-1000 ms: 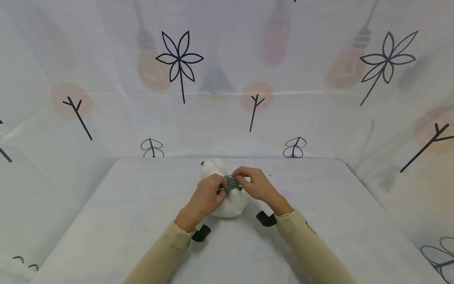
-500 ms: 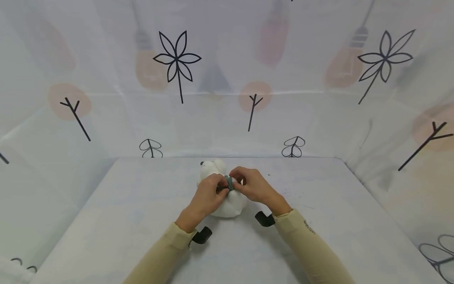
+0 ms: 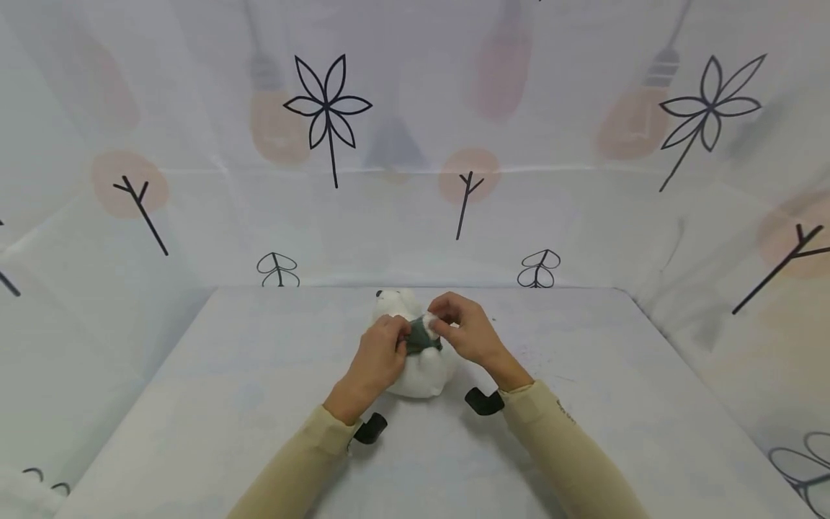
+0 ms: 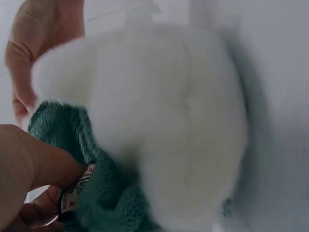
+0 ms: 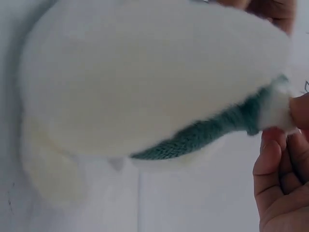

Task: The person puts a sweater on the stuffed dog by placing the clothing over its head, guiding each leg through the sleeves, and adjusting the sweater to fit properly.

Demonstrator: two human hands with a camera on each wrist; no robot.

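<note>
a white plush toy (image 3: pixel 421 380) is being held on the white table (image 3: pixel 616 432). its green knitted garment (image 3: pixel 420 339) is being pinched beside a printed label (image 4: pixel 72 194) by the left hand (image 3: pixel 377 357); 1 white limb (image 5: pixel 276 110) is being gripped by the right hand (image 3: pixel 472 335).

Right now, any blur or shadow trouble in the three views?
Head: soft, even light, faint shadows on the table; left wrist: toy blurred, gray shadow beside it, label on the green garment sharper; right wrist: toy soft-edged, right hand crisper, no harsh glare.
</note>
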